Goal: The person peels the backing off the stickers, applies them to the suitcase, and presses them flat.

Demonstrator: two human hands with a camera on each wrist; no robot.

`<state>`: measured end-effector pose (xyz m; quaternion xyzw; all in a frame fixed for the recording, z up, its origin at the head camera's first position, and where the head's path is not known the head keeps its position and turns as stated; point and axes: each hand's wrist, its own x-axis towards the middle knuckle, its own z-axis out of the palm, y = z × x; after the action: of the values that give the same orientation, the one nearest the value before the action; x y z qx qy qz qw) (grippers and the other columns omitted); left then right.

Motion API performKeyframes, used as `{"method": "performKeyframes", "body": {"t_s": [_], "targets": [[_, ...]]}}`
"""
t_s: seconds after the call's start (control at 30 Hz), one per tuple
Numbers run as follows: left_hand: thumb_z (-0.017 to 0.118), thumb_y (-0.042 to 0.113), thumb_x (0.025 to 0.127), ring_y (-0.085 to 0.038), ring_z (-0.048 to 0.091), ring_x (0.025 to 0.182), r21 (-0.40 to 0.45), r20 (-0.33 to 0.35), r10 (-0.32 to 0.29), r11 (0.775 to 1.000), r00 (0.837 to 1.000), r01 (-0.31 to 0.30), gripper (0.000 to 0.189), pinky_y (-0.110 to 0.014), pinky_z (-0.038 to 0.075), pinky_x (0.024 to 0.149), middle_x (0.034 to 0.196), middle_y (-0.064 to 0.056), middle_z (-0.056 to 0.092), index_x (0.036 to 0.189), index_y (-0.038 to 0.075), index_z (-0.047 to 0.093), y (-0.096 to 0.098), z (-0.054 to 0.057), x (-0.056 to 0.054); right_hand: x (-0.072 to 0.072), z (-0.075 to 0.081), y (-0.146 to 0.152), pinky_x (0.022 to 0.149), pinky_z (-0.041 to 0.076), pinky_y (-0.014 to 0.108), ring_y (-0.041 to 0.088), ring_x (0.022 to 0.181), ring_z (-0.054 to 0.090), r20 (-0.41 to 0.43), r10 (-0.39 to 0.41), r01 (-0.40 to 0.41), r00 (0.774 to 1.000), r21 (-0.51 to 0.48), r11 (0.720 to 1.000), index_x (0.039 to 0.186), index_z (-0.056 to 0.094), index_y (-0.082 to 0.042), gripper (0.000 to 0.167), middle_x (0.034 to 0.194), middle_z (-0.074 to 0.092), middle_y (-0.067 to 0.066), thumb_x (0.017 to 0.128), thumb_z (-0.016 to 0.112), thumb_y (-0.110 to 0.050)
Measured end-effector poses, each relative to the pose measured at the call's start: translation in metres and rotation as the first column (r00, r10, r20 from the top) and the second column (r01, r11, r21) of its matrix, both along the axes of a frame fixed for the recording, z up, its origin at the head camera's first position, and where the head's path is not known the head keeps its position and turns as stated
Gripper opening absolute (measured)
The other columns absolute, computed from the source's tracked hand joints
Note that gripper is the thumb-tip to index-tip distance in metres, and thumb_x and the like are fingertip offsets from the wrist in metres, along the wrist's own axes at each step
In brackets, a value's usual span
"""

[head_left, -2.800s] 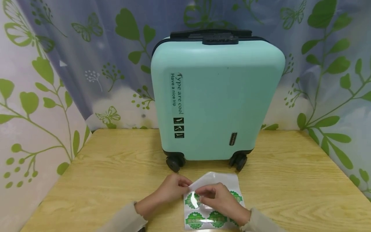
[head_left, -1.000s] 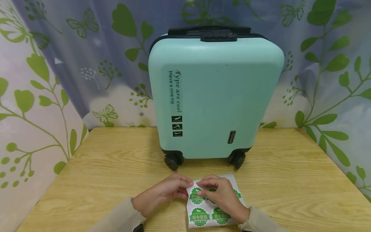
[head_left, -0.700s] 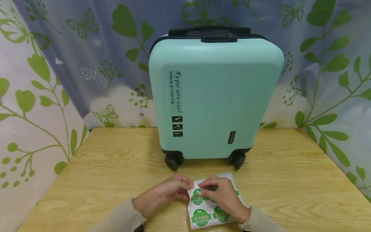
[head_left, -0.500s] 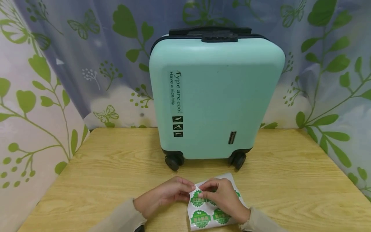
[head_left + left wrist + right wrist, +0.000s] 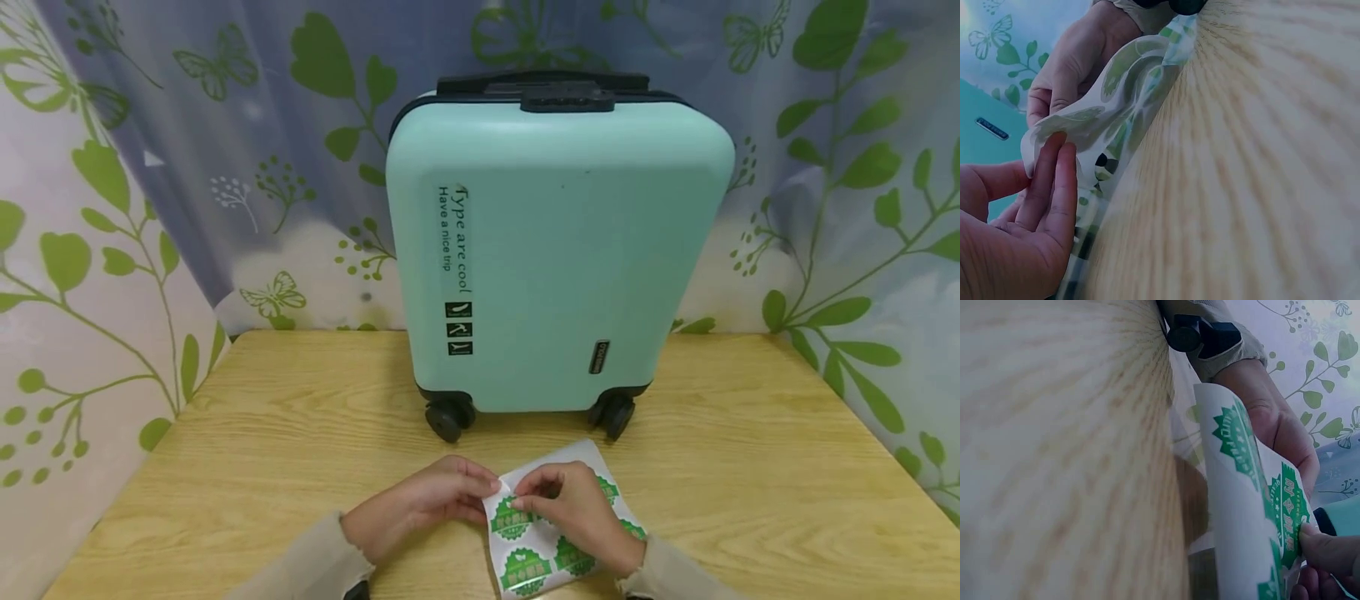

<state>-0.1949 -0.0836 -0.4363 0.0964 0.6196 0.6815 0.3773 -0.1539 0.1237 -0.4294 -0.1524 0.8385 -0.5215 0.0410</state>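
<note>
A white sheet of round green stickers (image 5: 525, 571) lies in front of the suitcase, its left part lifted off the table and bent. My left hand (image 5: 431, 498) pinches the sheet's upper left corner between thumb and fingers; the left wrist view shows fingertips (image 5: 1055, 145) beneath it. Thumb and forefinger of my right hand (image 5: 581, 504) pinch at the edge of the upper left sticker (image 5: 512, 518). In the right wrist view, the right thumb (image 5: 1329, 550) lies on a green sticker (image 5: 1291, 512). Whether that sticker's edge is off the backing I cannot tell. My right hand covers other stickers.
A mint-green suitcase (image 5: 555, 250) stands upright on black wheels (image 5: 447, 417) just behind the hands. The wooden table (image 5: 315, 400) stretches to both sides. A leaf-patterned curtain (image 5: 322, 200) hangs behind and at the sides.
Earlier the sheet lay flatter; my left hand has since raised and bent its left corner. The sheet has turned slightly, showing more stickers at right. My right fingers stay near the same sticker.
</note>
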Motion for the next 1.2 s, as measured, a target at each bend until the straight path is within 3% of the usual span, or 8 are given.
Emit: {"method": "performKeyframes", "body": {"t_s": [0.17, 0.47, 0.77, 1.2], "targets": [[0.054, 0.005, 0.092, -0.008, 0.064, 0.065, -0.014, 0.004, -0.017, 1.0, 1.0, 0.017, 0.02, -0.021, 0.053, 0.061, 0.073, -0.001, 0.068, 0.104, -0.008, 0.064, -0.002, 0.0, -0.002, 0.0, -0.001, 0.001, 0.056, 0.048, 0.024, 0.01, 0.065, 0.06, 0.015, 0.035, -0.035, 0.999, -0.03, 0.999, 0.083, 0.072, -0.008, 0.013, 0.078, 0.069, 0.002, 0.081, 0.074, -0.021], [0.057, 0.005, 0.093, -0.006, 0.061, 0.058, -0.135, -0.082, -0.033, 0.991, 0.996, 0.022, 0.026, -0.018, 0.052, 0.054, 0.075, -0.002, 0.068, 0.113, -0.011, 0.061, -0.008, 0.003, -0.004, -0.001, -0.006, 0.001, 0.063, 0.05, 0.021, 0.005, 0.071, 0.06, 0.023, 0.102, -0.1, 0.995, -0.051, 0.994, 0.087, 0.072, -0.008, 0.011, 0.084, 0.07, 0.003, 0.086, 0.069, -0.019], [0.057, 0.002, 0.092, -0.004, 0.06, 0.057, -0.129, -0.154, -0.081, 0.99, 0.985, 0.061, 0.026, -0.017, 0.051, 0.054, 0.078, -0.003, 0.068, 0.111, -0.015, 0.06, -0.012, 0.007, -0.011, -0.002, -0.006, 0.0, 0.064, 0.049, 0.021, 0.004, 0.071, 0.058, 0.011, 0.116, -0.114, 0.993, -0.078, 0.99, 0.088, 0.07, -0.007, 0.013, 0.084, 0.069, 0.004, 0.087, 0.068, -0.02], [0.059, 0.003, 0.091, -0.005, 0.06, 0.058, -0.16, -0.185, -0.103, 0.984, 0.977, 0.074, 0.024, -0.018, 0.052, 0.055, 0.081, -0.008, 0.07, 0.109, -0.013, 0.063, -0.014, 0.008, -0.01, -0.003, -0.008, 0.001, 0.063, 0.05, 0.022, 0.005, 0.071, 0.059, 0.042, 0.12, -0.111, 0.992, -0.16, 0.981, 0.091, 0.069, -0.001, 0.018, 0.088, 0.068, 0.01, 0.087, 0.068, -0.019]]}}
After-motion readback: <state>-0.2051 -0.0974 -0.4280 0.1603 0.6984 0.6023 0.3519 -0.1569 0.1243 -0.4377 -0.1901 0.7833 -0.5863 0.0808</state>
